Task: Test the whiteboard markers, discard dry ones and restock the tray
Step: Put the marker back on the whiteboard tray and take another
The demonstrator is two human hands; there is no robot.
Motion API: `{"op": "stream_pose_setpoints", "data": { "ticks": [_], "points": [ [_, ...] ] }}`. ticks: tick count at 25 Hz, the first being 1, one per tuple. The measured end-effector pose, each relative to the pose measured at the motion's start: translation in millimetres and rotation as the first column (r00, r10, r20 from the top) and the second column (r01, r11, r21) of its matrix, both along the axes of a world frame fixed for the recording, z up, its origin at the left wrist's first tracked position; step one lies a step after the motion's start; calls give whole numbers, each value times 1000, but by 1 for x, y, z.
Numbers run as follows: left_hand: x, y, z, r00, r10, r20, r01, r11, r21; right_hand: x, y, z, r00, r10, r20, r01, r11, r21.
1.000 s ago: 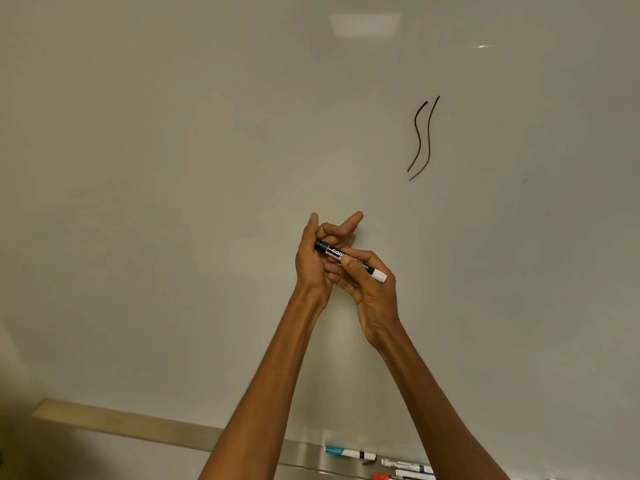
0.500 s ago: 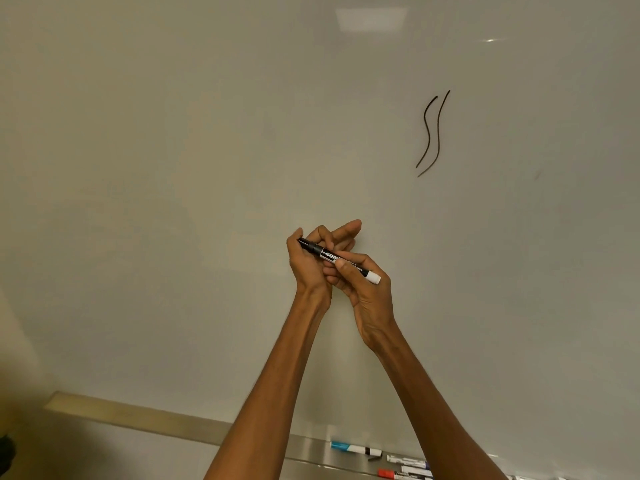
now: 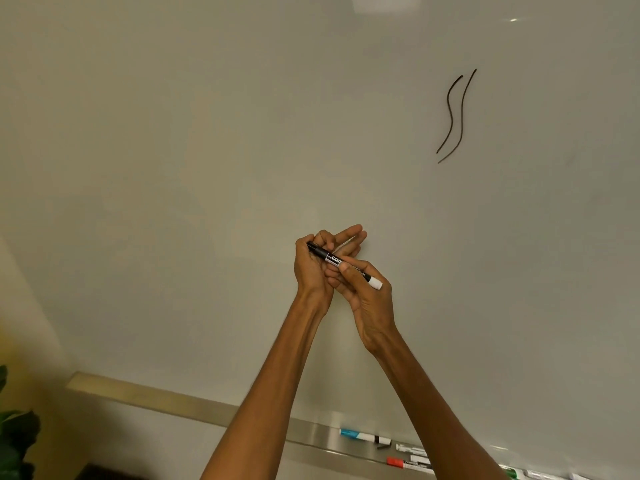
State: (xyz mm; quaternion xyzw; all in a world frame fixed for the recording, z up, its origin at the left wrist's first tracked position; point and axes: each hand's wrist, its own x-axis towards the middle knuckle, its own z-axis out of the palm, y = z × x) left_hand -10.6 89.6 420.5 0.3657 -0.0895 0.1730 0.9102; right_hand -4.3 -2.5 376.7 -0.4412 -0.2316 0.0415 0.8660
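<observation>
In the head view, the left hand (image 3: pixel 311 271) is curling its thumb and first finger round the black cap end of the marker (image 3: pixel 334 259), while its other fingers are sticking out straight toward the board. The right hand (image 3: pixel 372 306) is pinching the barrel further along, fingertips clamped on the printed label. We are seeing the marker as a slim round stick, glossy black with white lettering and a white plug at its rear end. It is lying slanted between both hands, raised in front of the whiteboard (image 3: pixel 207 161).

The board is looking smooth and faintly shiny, and two thin wavy dark lines (image 3: pixel 457 116) are running side by side up on its right part. Below, we are making out a brushed metal tray (image 3: pixel 311 435) holding a blue-capped marker (image 3: pixel 363 437), a red-capped marker (image 3: pixel 405 463) and a green-capped marker (image 3: pixel 512 474). Dark leaves (image 3: pixel 17 441) are showing at the lower left.
</observation>
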Motion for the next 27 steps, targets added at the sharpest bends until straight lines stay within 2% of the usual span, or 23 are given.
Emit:
{"op": "stream_pose_setpoints", "data": {
  "ticks": [2, 5, 8, 11, 14, 17, 23, 27],
  "points": [
    [1, 8, -9, 999, -1, -41, 1, 1000, 4, 1, 7, -6, 997, 42, -63, -40, 999, 36],
    [1, 18, -31, 985, 147, -93, -145, 989, 23, 3, 23, -19, 989, 61, -134, -50, 995, 83],
    [-5, 40, -61, 925, 350, -152, -320, 928, 190, 4, 42, -38, 983, 62, -175, -50, 996, 70],
    [-14, 68, -86, 874, 435, -219, -364, 882, 299, 4, 63, -58, 970, 106, -221, -105, 994, 17],
    [-23, 99, -107, 836, 484, -258, -423, 868, 258, 3, 86, -80, 959, 126, -255, -149, 986, -73],
    [-31, 137, -131, 754, 563, -340, -522, 827, 212, 5, 108, -113, 957, 81, -279, -144, 967, -212],
    [-52, 198, -188, 620, 597, -508, -584, 784, 209, -1, 149, -185, 986, 42, -164, -121, 853, -507],
    [-60, 230, -232, 554, 575, -602, -598, 778, 192, -1, 175, -224, 997, 78, 2, -57, 747, -662]
  ]
}}
